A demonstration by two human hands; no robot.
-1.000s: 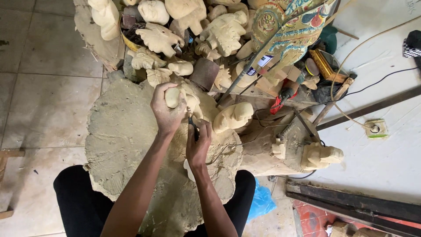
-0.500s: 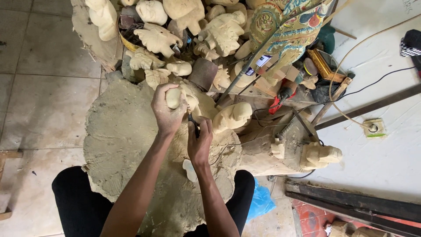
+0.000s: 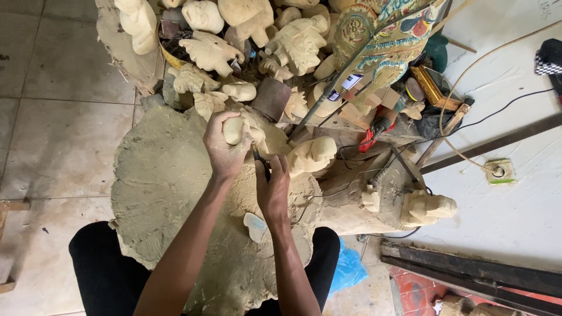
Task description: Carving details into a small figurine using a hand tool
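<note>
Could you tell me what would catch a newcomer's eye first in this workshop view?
At centre, the left hand grips a pale wooden carving on a big dusty stump, while the right hand works a dark tool against it. Behind lies a heap of unpainted figures, and a brightly painted carving at upper right.

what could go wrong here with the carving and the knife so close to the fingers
The left hand grips the small carving right beside the tool in the right hand; a slip could probably cut the fingers. A hard push might chip the pale wood. The carved pieces piled just beyond could get knocked.
</note>
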